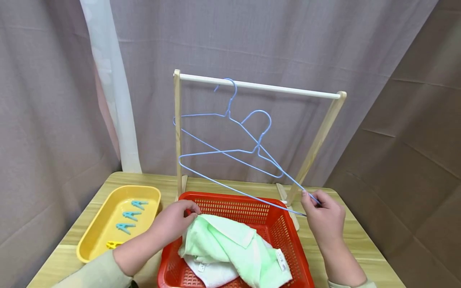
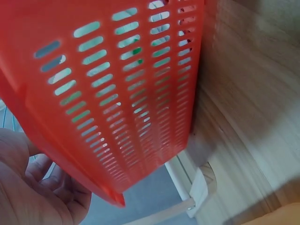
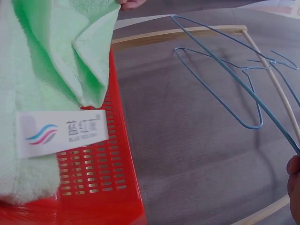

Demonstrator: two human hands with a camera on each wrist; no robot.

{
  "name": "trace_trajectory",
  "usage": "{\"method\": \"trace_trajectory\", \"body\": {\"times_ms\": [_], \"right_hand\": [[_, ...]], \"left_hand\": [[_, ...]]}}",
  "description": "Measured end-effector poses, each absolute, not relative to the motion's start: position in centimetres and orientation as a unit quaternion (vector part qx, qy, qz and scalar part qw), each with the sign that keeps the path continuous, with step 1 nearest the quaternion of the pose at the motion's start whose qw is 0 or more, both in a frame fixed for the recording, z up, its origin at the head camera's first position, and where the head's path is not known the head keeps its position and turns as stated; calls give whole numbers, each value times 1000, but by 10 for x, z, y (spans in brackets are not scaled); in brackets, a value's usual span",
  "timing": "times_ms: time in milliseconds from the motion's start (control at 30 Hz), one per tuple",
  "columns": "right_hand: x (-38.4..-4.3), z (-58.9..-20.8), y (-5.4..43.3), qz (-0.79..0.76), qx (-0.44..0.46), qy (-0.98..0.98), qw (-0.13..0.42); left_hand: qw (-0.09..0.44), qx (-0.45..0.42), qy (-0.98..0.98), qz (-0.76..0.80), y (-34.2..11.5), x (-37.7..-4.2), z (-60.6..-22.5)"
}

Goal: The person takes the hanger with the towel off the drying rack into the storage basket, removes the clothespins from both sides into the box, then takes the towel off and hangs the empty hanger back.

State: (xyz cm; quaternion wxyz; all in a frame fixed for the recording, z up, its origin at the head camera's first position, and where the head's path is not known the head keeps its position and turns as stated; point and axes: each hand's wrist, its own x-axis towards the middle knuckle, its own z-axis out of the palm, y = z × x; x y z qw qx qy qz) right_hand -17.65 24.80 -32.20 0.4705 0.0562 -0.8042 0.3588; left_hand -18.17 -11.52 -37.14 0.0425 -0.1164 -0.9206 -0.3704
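My left hand (image 1: 176, 220) pinches the upper left corner of a light green towel (image 1: 230, 246) at the basket's far left. The towel lies bunched over a white cloth (image 1: 212, 274) in the red basket (image 1: 299, 248); a printed tag (image 3: 63, 133) shows in the right wrist view. Out to the right, my right hand (image 1: 325, 218) grips one end of a blue wire hanger (image 1: 219, 183), which slants up to the left above the basket, hook upward. Behind it, a second blue hanger (image 1: 201, 115) hangs by its hook from the rack's white rod (image 1: 281, 89).
A wooden rack (image 1: 317, 148) stands behind the basket. On the left, a yellow tray (image 1: 83, 250) holds three teal clothespins (image 1: 130, 216) and a yellow one (image 1: 114, 244). The wooden table (image 1: 367, 256) reaches to grey curtains (image 1: 151, 132).
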Motion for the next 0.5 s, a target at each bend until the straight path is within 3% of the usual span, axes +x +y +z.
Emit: {"method": "trace_trajectory", "body": {"times_ms": [267,500], "right_hand": [[-175,-321,250,360,48,-806,467],[-177,-315,256,342,72,-794,497]], "left_hand": [[35,-104,-914,-390,-122,-187,-371],[43,-80,-914,-396,-132,-195,-368]]}}
